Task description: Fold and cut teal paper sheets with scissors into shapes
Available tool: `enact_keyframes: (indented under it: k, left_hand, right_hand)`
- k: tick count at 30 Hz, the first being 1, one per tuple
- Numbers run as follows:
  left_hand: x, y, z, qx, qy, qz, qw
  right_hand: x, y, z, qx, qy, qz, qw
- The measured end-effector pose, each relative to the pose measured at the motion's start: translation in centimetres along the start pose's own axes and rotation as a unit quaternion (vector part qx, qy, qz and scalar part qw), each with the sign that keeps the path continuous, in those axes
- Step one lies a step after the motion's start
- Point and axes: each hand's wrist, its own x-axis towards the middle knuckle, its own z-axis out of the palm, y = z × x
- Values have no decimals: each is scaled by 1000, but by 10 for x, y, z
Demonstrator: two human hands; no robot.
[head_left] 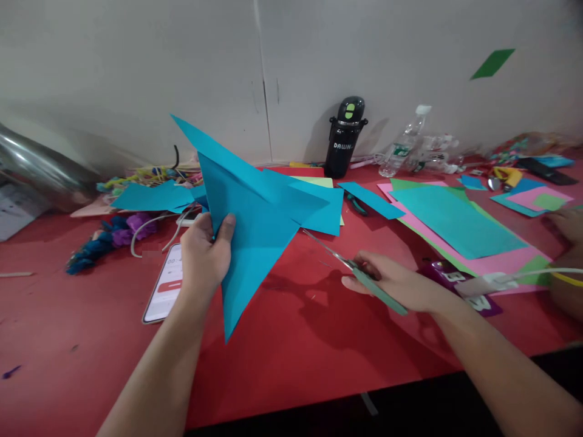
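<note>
My left hand (207, 252) pinches a folded sheet of blue paper (250, 237) by its left edge, thumb on the near face. The sheet is held up above the table, with pointed corners sticking out at the top left and the bottom. To the right, my right hand (380, 279) is closed around the green handles of a pair of scissors (364, 276). Their blades point up and left, with the tips close to the sheet's right edge. Whether the tips touch the paper I cannot tell. Behind the sheet lies more blue paper (334, 209).
On the red table (282, 376) a phone (164, 291) lies beside my left forearm. A black bottle (346, 139) and a clear plastic bottle (405, 142) stand by the wall. Stacked coloured sheets (460, 221) lie at right, near another person's hand (567, 227). A white cable (542, 273) crosses there.
</note>
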Motion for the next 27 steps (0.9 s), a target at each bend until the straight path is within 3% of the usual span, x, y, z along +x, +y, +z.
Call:
enact_keyframes:
  k: [3,11,27]
  left_hand:
    - [-3,4,3,19,15,5,1000]
    - [-13,14,12,-34,-25,33,999]
    - [-16,14,17,-38,-73,20,996]
  right_hand:
    - [-1,-2,0,24,-2,13,1000]
    - [0,-3,1,91,-52,25,994]
    - [-2,-10,-1,73,-83,18,994]
